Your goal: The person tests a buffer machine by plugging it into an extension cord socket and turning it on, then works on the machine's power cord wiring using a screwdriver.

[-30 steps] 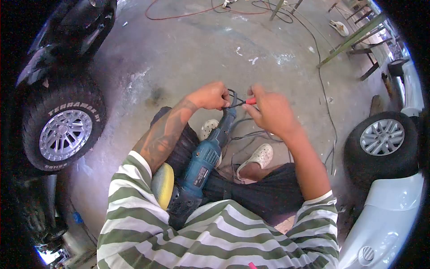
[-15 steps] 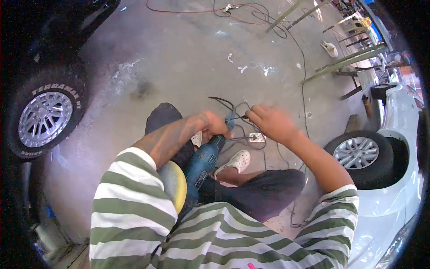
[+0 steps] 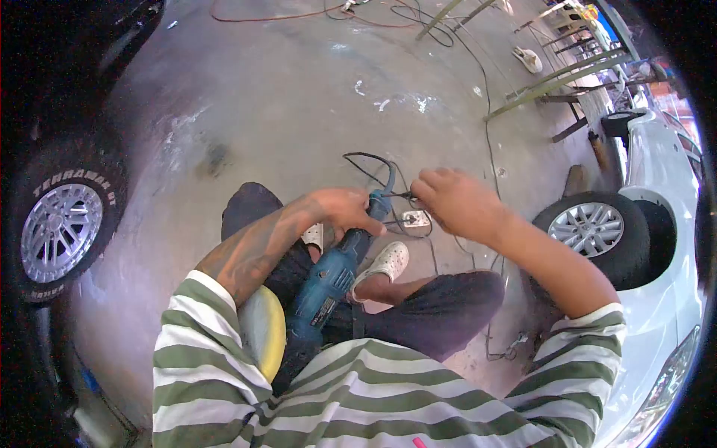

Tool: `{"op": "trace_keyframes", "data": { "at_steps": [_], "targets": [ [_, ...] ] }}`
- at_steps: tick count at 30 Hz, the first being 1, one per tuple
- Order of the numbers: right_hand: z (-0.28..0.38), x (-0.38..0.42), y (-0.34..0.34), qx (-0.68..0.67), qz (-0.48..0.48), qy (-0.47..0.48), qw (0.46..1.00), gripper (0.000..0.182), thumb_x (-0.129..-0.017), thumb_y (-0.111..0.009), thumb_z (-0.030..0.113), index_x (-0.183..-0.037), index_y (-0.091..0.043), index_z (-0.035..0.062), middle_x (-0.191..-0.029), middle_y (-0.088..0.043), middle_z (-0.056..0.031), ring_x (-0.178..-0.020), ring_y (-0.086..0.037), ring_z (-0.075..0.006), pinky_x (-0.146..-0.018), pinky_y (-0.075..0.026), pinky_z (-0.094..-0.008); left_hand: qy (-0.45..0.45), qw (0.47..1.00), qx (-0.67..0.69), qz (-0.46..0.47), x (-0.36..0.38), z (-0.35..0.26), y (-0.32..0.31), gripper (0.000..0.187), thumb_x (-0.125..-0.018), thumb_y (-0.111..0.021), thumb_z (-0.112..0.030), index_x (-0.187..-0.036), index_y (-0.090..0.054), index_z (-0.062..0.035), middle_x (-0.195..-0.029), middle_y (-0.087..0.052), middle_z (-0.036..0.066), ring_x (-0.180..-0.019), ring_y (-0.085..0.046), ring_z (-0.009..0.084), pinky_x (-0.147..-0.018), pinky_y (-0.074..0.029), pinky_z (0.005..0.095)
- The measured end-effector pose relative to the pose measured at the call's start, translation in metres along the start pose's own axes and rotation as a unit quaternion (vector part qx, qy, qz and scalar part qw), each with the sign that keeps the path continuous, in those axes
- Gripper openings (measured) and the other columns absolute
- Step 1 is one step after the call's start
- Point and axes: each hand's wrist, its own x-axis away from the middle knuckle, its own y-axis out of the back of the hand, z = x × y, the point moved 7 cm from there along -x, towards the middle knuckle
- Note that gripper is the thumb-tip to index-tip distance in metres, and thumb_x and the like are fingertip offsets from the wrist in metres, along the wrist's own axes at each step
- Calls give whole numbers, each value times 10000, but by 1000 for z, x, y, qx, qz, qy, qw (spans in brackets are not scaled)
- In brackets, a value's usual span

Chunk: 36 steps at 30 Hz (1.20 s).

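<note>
A teal power polisher (image 3: 328, 272) with a yellow-edged round pad (image 3: 272, 336) lies slantwise across my lap. My left hand (image 3: 345, 210) is closed round the rear end of its handle, where the cord (image 3: 390, 178) comes out. My right hand (image 3: 455, 203) pinches a thin, dark screwdriver-like tool (image 3: 405, 196), its handle partly hidden by my fingers. The tool's shaft points left at the teal rear cap (image 3: 379, 203); whether its tip touches cannot be made out. Just below my right hand, a white power socket (image 3: 415, 219) with a plugged-in cord rests on the floor.
A white car with a wheel (image 3: 586, 230) beside it stands at right. At left is a dark vehicle's tyre (image 3: 67, 224). Metal stands (image 3: 556, 82) occupy the upper right. Cables (image 3: 489, 142) run over the concrete floor. My white clog (image 3: 390, 261) is below the socket.
My left hand has shifted its hold at the polisher's rear, so the teal cap shows more plainly. The right hand stays beside it with the thin tool. The whole view has shifted slightly.
</note>
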Motion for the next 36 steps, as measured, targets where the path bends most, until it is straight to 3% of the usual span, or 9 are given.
{"op": "trace_keyframes", "data": {
  "at_steps": [11,14,17,19,23,25,29,31,36],
  "targets": [
    [-19,14,-20,-166,111,-261,945,245,-927,-572,276,-915,-579,31,-685,-585,-149,-690,-621,-306,-666,-484,-441,-25,1000,7,5,2,-16,3,634,-769,-672,-541,-840,-681,89,-752,-686,160,-606,-686,243,-605,-535,375],
    [25,4,2,150,-41,167,974,313,-946,-555,312,-991,-591,5,-708,-637,-157,-661,-630,-290,-614,-461,-431,-18,1000,-10,7,-4,-11,-1,641,-765,-674,-545,-841,-685,91,-749,-685,160,-605,-687,246,-598,-539,377],
    [6,3,-19,89,138,-55,985,295,-939,-566,301,-987,-593,11,-702,-633,-136,-625,-620,-268,-582,-454,-409,-48,999,-6,5,-7,-10,-2,642,-757,-678,-545,-844,-689,90,-752,-686,160,-605,-688,248,-605,-539,380],
    [-26,26,-41,-374,144,-428,810,251,-923,-582,285,-894,-568,36,-657,-600,-115,-650,-628,-284,-591,-473,-412,-2,1000,-9,13,3,-13,3,662,-752,-678,-557,-850,-688,98,-758,-687,172,-606,-687,254,-614,-540,387],
    [-42,21,-34,-241,95,-343,903,318,-894,-581,316,-934,-591,1,-763,-660,-182,-756,-681,-326,-707,-529,-457,-51,998,-45,5,-3,-15,3,672,-751,-681,-554,-850,-684,110,-743,-684,181,-605,-687,255,-611,-539,386],
    [5,4,-9,110,29,109,988,370,-910,-567,351,-954,-623,-12,-842,-683,-212,-733,-670,-368,-693,-515,-448,-37,999,-17,10,-4,-17,0,677,-749,-687,-554,-836,-678,117,-740,-682,183,-607,-687,258,-605,-538,380],
    [6,0,-18,99,144,28,984,336,-880,-597,324,-955,-627,-2,-851,-685,-207,-738,-668,-376,-675,-506,-451,-43,998,-43,17,-10,-14,-1,662,-748,-690,-542,-827,-675,116,-747,-684,173,-612,-688,257,-593,-537,374],
    [-27,18,-43,-262,177,-353,881,254,-820,-623,241,-952,-596,25,-794,-665,-179,-743,-679,-354,-670,-514,-492,-16,1000,-23,13,-1,-15,2,638,-748,-694,-537,-833,-676,96,-763,-687,169,-614,-687,256,-587,-534,376],
    [-12,-1,-11,-60,52,-97,992,261,-867,-580,261,-918,-618,8,-744,-631,-167,-689,-638,-324,-659,-489,-470,-23,999,33,35,-2,-18,1,617,-747,-699,-535,-870,-683,70,-761,-688,166,-615,-689,242,-588,-536,373]
  ]
}}
